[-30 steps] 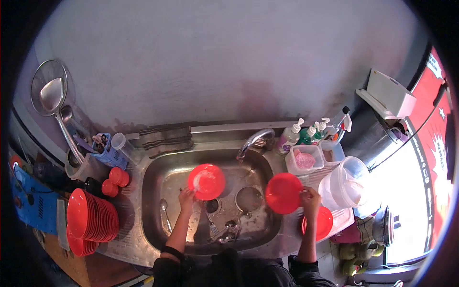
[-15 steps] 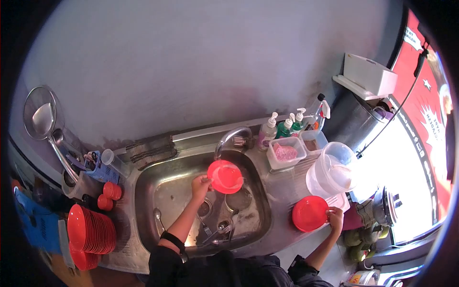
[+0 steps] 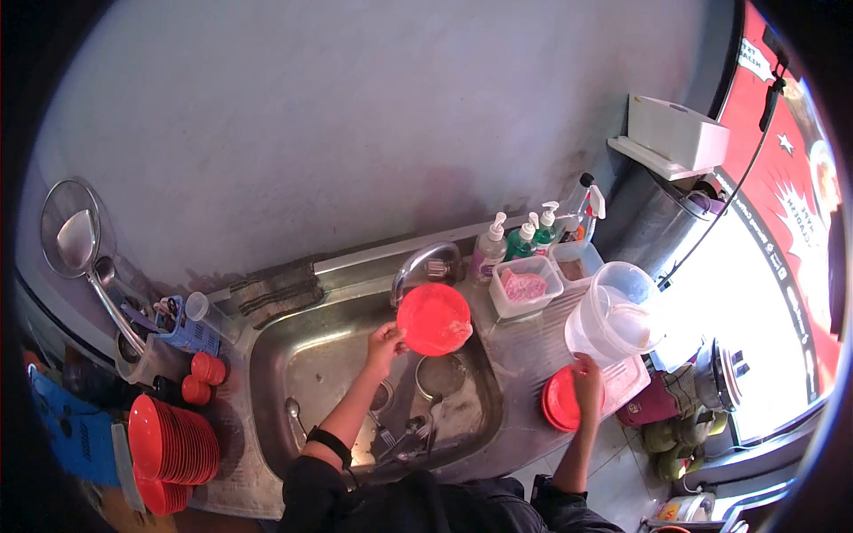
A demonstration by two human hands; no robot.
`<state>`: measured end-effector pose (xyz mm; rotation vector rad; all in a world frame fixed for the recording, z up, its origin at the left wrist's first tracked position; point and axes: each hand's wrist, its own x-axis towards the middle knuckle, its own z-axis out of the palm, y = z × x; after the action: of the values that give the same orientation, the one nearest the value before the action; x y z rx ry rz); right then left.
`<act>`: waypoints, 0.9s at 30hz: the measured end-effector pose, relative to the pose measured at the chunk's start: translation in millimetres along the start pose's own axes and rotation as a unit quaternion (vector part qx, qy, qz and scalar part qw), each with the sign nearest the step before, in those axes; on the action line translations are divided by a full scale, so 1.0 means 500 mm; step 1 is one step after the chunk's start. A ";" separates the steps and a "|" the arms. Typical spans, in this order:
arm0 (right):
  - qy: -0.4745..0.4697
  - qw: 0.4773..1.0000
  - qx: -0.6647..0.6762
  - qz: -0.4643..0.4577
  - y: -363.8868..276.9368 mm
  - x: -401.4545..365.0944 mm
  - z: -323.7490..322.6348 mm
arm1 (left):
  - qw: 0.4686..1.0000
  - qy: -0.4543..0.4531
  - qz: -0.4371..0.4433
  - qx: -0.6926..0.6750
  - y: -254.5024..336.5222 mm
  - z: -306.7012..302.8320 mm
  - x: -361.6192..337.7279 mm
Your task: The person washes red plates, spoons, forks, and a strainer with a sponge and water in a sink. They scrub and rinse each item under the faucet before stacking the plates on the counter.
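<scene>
My left hand (image 3: 385, 346) grips the edge of a red plate (image 3: 434, 318), which it holds below the faucet (image 3: 426, 266) and over the steel sink (image 3: 306, 355). On the right of the counter, my right hand (image 3: 586, 384) is over a small stack of red plates (image 3: 558, 400); its fingers are partly hidden, so its grip is unclear. Several utensils lie in the sink, among them a spoon (image 3: 293, 409) and a fork (image 3: 384, 433), near a round metal lid or strainer (image 3: 441, 377).
Stacked red bowls (image 3: 178, 441) and a blue basket (image 3: 191, 333) stand left of the sink. Soap bottles (image 3: 490, 249), a tub with a pink sponge (image 3: 526, 286) and a clear bucket (image 3: 613, 311) are at the right. A large pot (image 3: 644, 222) stands behind.
My left hand has moved slightly right and up, with the plate turned. My right hand has shifted left, from the plate's right edge to over the plates.
</scene>
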<state>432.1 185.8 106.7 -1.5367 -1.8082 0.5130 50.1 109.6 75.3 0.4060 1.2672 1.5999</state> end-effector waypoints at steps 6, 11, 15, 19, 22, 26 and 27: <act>-0.195 0.932 0.304 0.007 -0.155 0.005 0.266 | 0.999 0.002 0.050 0.002 0.006 -0.003 -0.011; -0.266 0.751 0.584 0.157 -0.303 -0.016 0.328 | 1.000 0.001 0.012 0.024 0.043 -0.015 -0.037; -0.337 0.754 0.548 0.133 -0.318 -0.014 0.354 | 0.931 0.102 0.105 0.333 0.044 -0.046 -0.055; -0.362 0.786 0.483 0.134 -0.352 -0.018 0.368 | 0.758 0.080 0.355 0.542 0.014 -0.039 -0.061; -0.308 0.785 0.514 0.159 -0.355 -0.027 0.386 | 0.772 -0.124 0.353 0.513 -0.013 -0.016 -0.049; -0.272 0.865 0.418 0.060 -0.362 -0.016 0.398 | 0.778 -0.159 0.361 0.489 0.012 0.008 -0.068; -0.289 0.841 0.445 0.104 -0.377 -0.014 0.385 | 0.834 -0.137 0.301 0.441 0.022 0.009 -0.073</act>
<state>163.7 164.7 104.8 -0.9355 -1.4036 1.7866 64.0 81.8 97.9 1.6947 1.6888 1.2466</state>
